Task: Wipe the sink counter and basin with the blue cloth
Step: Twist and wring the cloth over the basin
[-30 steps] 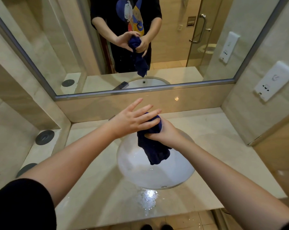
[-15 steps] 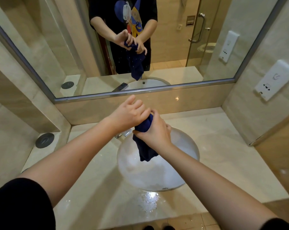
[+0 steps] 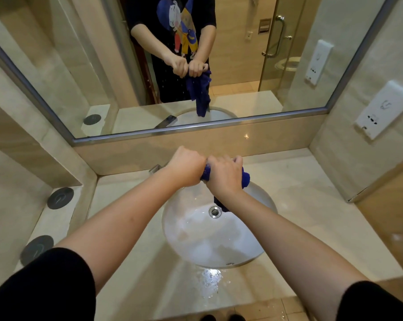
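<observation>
The left hand (image 3: 186, 167) and right hand (image 3: 223, 176), knuckles touching, both clench the twisted blue cloth (image 3: 245, 178) above the basin's (image 3: 196, 239) 12 o'clock rim. This looks like wringing. Next, the cloth needs spreading flat to wipe. The table (image 3: 311, 216) offers room toward 3 o'clock. Walls hem it in at 9 and 12, and a puddle (image 3: 209, 281) lies at 6.

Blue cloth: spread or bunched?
Bunched: left hand and right hand grip the blue cloth in a tight roll over the basin; one loose end hangs down.
</observation>
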`<state>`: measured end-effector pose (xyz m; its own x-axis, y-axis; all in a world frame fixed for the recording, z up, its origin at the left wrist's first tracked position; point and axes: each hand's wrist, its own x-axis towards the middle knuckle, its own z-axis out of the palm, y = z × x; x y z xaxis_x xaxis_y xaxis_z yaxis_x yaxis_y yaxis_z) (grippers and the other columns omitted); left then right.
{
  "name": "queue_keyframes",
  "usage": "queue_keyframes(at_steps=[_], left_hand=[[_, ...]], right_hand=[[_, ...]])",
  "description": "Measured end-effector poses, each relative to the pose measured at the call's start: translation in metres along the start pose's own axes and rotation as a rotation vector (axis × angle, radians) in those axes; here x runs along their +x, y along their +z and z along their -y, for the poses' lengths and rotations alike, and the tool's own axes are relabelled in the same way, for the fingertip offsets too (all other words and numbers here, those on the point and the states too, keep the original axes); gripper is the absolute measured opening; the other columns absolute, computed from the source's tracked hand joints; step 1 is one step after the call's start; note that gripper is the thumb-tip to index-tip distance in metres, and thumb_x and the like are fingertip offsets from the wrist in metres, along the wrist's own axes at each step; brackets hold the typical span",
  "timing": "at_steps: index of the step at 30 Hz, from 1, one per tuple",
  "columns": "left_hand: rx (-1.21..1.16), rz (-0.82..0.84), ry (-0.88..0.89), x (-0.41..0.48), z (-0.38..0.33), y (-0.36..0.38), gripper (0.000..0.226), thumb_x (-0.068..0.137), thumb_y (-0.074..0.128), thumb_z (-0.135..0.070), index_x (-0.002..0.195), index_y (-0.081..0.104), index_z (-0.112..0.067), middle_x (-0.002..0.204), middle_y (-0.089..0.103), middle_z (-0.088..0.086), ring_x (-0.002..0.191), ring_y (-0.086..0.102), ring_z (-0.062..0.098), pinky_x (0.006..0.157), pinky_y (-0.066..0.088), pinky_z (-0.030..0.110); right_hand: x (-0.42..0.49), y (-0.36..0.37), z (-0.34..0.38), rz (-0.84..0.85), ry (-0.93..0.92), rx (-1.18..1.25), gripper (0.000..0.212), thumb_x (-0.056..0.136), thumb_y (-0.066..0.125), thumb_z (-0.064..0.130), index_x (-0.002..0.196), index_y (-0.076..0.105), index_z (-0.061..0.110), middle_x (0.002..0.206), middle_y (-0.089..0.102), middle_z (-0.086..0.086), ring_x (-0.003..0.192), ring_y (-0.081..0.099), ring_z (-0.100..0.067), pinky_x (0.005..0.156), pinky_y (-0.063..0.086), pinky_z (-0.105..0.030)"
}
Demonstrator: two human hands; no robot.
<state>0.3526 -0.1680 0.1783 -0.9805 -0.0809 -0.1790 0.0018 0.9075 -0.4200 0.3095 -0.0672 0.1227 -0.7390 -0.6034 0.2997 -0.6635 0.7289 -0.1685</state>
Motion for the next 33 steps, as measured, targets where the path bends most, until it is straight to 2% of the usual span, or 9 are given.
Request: queue_keyframes(at_steps=[3, 8, 13, 18, 20, 22, 24, 29, 33], left_hand=[[-0.236, 0.02, -0.058, -0.001, -0.005, 0.008, 0.016, 0.084, 0.057, -0.026, 0.076, 0.046, -0.018, 0.067, 0.045, -0.003, 0.066, 0.05, 0.023, 0.061, 0.042, 0.029], [-0.44, 0.077, -0.088, -0.002, -0.014, 0.028, 0.02, 0.079, 0.058, -0.024, 0.066, 0.044, -0.018, 0.061, 0.043, -0.003, 0.064, 0.05, 0.025, 0.057, 0.039, 0.028], [-0.482, 0.105, -0.106, -0.004, -0.023, 0.045, 0.022, 0.077, 0.056, -0.02, 0.064, 0.039, -0.018, 0.062, 0.046, -0.002, 0.065, 0.051, 0.024, 0.056, 0.043, 0.03], [-0.302, -0.088, -0.142, -0.013, -0.028, 0.047, 0.01, 0.084, 0.049, -0.016, 0.094, 0.048, -0.016, 0.085, 0.06, 0.001, 0.078, 0.06, 0.026, 0.07, 0.04, 0.03], [-0.22, -0.169, -0.133, -0.016, -0.023, 0.042, 0.016, 0.078, 0.058, -0.016, 0.09, 0.048, -0.017, 0.082, 0.063, 0.001, 0.072, 0.061, 0.024, 0.071, 0.046, 0.031], [-0.219, -0.25, -0.07, -0.017, -0.019, 0.037, 0.038, 0.049, 0.08, -0.016, 0.073, 0.051, -0.016, 0.062, 0.058, 0.002, 0.05, 0.056, 0.022, 0.048, 0.038, 0.025], [-0.247, -0.298, -0.053, -0.02, -0.015, 0.038, 0.048, 0.029, 0.086, -0.01, 0.065, 0.054, -0.013, 0.056, 0.052, 0.003, 0.043, 0.051, 0.023, 0.038, 0.03, 0.022], [-0.252, -0.436, 0.069, -0.032, -0.004, 0.031, 0.048, 0.026, 0.084, -0.008, 0.064, 0.055, -0.008, 0.053, 0.051, 0.005, 0.037, 0.048, 0.024, 0.037, 0.027, 0.02], [-0.102, -0.688, 0.207, -0.029, 0.006, 0.028, 0.032, 0.051, 0.061, -0.003, 0.075, 0.041, -0.011, 0.053, 0.047, 0.005, 0.037, 0.044, 0.023, 0.038, 0.029, 0.024]], right_hand=[[0.0, 0.004, -0.007, 0.001, -0.072, -0.08, 0.035, 0.043, 0.081, 0.017, 0.064, 0.053, 0.02, 0.054, 0.056, 0.004, 0.06, 0.052, -0.023, 0.065, 0.018, -0.035], [-0.007, 0.018, -0.016, -0.085, -0.195, -0.108, 0.034, 0.039, 0.077, 0.011, 0.064, 0.055, 0.017, 0.053, 0.053, 0.003, 0.058, 0.051, -0.023, 0.065, 0.02, -0.035], [-0.016, 0.031, -0.018, -0.18, -0.237, -0.102, 0.029, 0.043, 0.065, 0.0, 0.064, 0.052, 0.016, 0.052, 0.048, 0.002, 0.055, 0.046, -0.024, 0.065, 0.021, -0.035], [-0.015, 0.028, -0.02, -0.2, -0.187, -0.038, 0.031, 0.045, 0.063, 0.003, 0.065, 0.044, 0.017, 0.052, 0.045, 0.003, 0.052, 0.041, -0.023, 0.064, 0.022, -0.035], [-0.017, 0.022, -0.018, -0.123, -0.153, -0.011, 0.038, 0.051, 0.069, 0.013, 0.07, 0.037, 0.02, 0.055, 0.046, 0.005, 0.054, 0.041, -0.022, 0.064, 0.017, -0.034], [-0.018, 0.013, -0.017, 0.018, -0.118, 0.01, 0.038, 0.064, 0.071, 0.03, 0.077, 0.037, 0.022, 0.065, 0.05, 0.009, 0.064, 0.046, -0.021, 0.067, 0.014, -0.035], [-0.019, 0.002, -0.015, 0.147, -0.102, 0.101, 0.038, 0.07, 0.068, 0.042, 0.087, 0.041, 0.023, 0.077, 0.056, 0.011, 0.077, 0.053, -0.019, 0.074, 0.022, -0.035], [-0.017, -0.034, -0.014, 0.492, 0.003, 0.507, 0.063, 0.056, 0.078, 0.061, 0.104, 0.051, 0.029, 0.091, 0.064, 0.015, 0.085, 0.059, -0.011, 0.082, 0.043, -0.035], [-0.013, -0.048, -0.019, 0.678, 0.058, 0.872, 0.045, 0.057, 0.085, 0.04, 0.096, 0.064, 0.028, 0.092, 0.072, 0.006, 0.087, 0.069, -0.014, 0.082, 0.058, -0.041]])
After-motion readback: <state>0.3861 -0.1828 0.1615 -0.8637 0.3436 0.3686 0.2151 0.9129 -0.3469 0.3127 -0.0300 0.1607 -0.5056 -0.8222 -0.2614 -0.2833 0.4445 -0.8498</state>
